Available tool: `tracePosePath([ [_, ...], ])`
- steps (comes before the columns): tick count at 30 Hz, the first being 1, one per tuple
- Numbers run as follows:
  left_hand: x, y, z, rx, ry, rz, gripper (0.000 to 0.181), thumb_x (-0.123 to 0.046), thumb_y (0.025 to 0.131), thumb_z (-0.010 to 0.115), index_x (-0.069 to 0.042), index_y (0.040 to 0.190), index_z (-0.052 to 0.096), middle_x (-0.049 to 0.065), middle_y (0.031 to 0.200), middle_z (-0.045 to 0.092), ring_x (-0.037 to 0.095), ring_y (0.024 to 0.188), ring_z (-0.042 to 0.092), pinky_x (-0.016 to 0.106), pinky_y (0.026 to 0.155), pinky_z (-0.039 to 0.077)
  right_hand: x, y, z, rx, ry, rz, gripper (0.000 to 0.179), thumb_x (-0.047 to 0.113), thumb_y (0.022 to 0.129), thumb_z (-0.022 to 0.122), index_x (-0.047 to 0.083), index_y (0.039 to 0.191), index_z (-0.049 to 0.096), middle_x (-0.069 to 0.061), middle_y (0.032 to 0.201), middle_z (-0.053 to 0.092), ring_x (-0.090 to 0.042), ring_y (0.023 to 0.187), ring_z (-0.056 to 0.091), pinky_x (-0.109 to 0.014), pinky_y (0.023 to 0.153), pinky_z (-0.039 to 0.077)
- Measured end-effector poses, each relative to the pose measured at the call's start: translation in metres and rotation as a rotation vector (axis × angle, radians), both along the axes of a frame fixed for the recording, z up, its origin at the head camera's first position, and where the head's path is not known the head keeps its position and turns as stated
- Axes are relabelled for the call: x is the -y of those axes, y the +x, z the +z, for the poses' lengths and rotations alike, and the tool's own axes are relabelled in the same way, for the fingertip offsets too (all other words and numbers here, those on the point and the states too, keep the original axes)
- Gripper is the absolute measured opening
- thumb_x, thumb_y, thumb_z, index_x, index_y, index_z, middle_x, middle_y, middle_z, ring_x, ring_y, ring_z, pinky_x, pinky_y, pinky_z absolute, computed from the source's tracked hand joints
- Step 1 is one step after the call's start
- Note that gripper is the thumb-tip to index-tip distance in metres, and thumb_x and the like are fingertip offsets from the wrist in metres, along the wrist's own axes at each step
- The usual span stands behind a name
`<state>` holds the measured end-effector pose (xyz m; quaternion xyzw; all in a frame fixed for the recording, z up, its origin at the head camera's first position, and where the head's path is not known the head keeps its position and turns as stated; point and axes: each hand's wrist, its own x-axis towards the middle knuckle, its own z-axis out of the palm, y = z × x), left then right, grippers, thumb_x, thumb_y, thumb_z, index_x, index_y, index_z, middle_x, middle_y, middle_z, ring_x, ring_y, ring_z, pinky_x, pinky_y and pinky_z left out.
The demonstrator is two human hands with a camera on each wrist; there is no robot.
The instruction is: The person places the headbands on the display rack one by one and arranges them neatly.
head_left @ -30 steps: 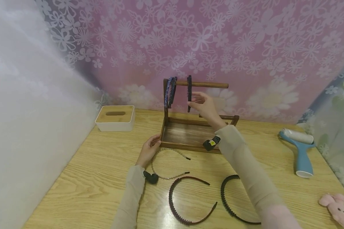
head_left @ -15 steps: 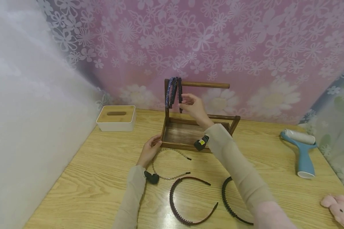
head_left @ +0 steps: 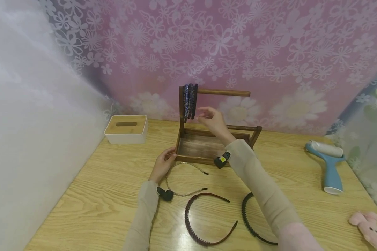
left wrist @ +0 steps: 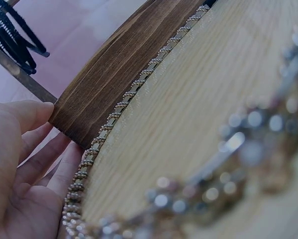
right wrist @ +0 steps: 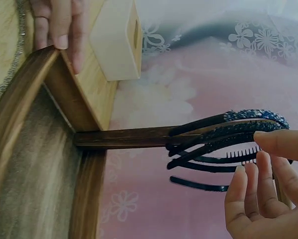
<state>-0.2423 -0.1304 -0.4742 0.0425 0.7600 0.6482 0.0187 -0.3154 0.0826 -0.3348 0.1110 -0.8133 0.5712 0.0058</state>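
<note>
A brown wooden stand (head_left: 220, 92) has an upper rod where several dark headbands (head_left: 191, 101) hang together by its left post, some glittering blue and silver. My right hand (head_left: 214, 120) is just right of them, fingers loosely bent; in the right wrist view its thumb and fingertips (right wrist: 263, 159) are spread apart and overlap the nearest band. My left hand (head_left: 163, 165) grips the front left corner of the stand's tray (head_left: 194, 159), thumb on the edge and fingers against the side (left wrist: 51, 127). A beaded headband (head_left: 188, 194) lies on the table beside that hand.
Before the stand lie a dark red headband (head_left: 188, 223) and a black one (head_left: 246, 216), partly under my right sleeve. A white tissue box with wooden lid (head_left: 127, 136) is at left. A blue lint roller (head_left: 331, 170) and pink plush toy (head_left: 370, 230) are at right.
My right hand has moved left, sliding a black headband along the rod up to the others, and its fingers have come away from it. My left hand stays on the tray corner.
</note>
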Motion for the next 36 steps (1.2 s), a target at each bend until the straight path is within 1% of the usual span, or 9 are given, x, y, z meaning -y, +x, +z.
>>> tracePosePath([
  [2,0.0,-0.001,-0.001,0.0,-0.012,0.004,0.043,-0.013,0.102,0.052,0.001,0.142,0.047,0.021,0.145,0.049,0.036,0.131,0.049,0.047,0.108,0.044,-0.002,0.002,-0.003,-0.004,0.026,-0.008,0.038,0.01,0.092,0.066,0.006,0.13,0.06,-0.017,0.112,0.063,-0.03,0.106,0.06,-0.038,0.091,0.052],
  [5,0.0,-0.009,-0.014,0.004,-0.014,0.018,0.042,-0.013,0.101,0.053,0.0,0.141,0.048,0.02,0.144,0.05,0.036,0.131,0.05,0.048,0.108,0.043,-0.007,0.008,-0.01,0.006,0.046,-0.002,0.038,0.012,0.093,0.066,0.007,0.13,0.061,-0.02,0.117,0.063,-0.033,0.108,0.06,-0.04,0.09,0.053],
  [9,0.001,-0.021,-0.035,0.009,0.009,0.027,0.043,-0.016,0.101,0.054,-0.003,0.142,0.049,0.018,0.145,0.05,0.035,0.132,0.049,0.048,0.109,0.042,-0.017,0.02,-0.024,0.058,0.066,0.022,0.039,0.015,0.094,0.065,0.007,0.132,0.059,-0.019,0.121,0.062,-0.032,0.111,0.059,-0.045,0.093,0.053],
  [10,0.001,-0.022,-0.036,0.007,0.011,0.028,0.043,-0.017,0.101,0.054,-0.004,0.141,0.049,0.018,0.145,0.05,0.034,0.132,0.049,0.048,0.109,0.042,-0.02,0.024,-0.027,0.071,0.076,0.032,0.039,0.015,0.095,0.065,0.007,0.133,0.058,-0.018,0.121,0.061,-0.032,0.111,0.059,-0.046,0.094,0.052],
  [14,0.001,-0.022,-0.037,0.006,0.002,0.04,0.041,-0.018,0.101,0.055,-0.008,0.141,0.051,0.014,0.144,0.052,0.032,0.131,0.05,0.046,0.109,0.043,-0.036,0.039,-0.041,0.097,0.134,0.042,0.037,0.018,0.096,0.063,0.009,0.132,0.058,-0.016,0.118,0.062,-0.029,0.108,0.059,-0.047,0.094,0.052],
  [19,0.001,-0.019,-0.034,0.005,-0.003,0.048,0.04,-0.019,0.1,0.056,-0.01,0.14,0.052,0.012,0.143,0.053,0.03,0.131,0.051,0.046,0.109,0.043,-0.058,0.054,-0.054,0.081,0.144,0.044,0.035,0.019,0.095,0.064,0.008,0.129,0.061,-0.018,0.118,0.062,-0.028,0.103,0.06,-0.05,0.091,0.052],
  [26,0.002,-0.017,-0.031,0.024,0.0,0.034,0.041,-0.021,0.101,0.055,-0.012,0.141,0.051,0.011,0.144,0.051,0.03,0.132,0.05,0.046,0.11,0.042,-0.091,0.079,-0.072,0.086,0.21,0.014,0.034,0.016,0.095,0.064,0.002,0.126,0.061,-0.019,0.114,0.063,-0.023,0.097,0.062,-0.034,0.081,0.054],
  [31,0.002,-0.016,-0.031,0.03,0.01,0.027,0.041,-0.021,0.101,0.055,-0.013,0.141,0.051,0.011,0.145,0.05,0.029,0.134,0.048,0.046,0.112,0.041,-0.117,0.103,-0.082,0.121,0.227,0.029,0.038,0.02,0.094,0.066,-0.001,0.125,0.061,-0.019,0.111,0.065,-0.013,0.09,0.061,-0.037,0.08,0.055],
  [36,0.002,-0.017,-0.032,0.027,0.011,0.027,0.042,-0.021,0.101,0.055,-0.012,0.141,0.05,0.011,0.146,0.05,0.029,0.134,0.048,0.046,0.111,0.041,-0.138,0.126,-0.088,0.172,0.253,0.048,0.039,0.022,0.095,0.064,-0.001,0.126,0.059,-0.018,0.112,0.064,-0.014,0.087,0.058,-0.035,0.075,0.053],
])
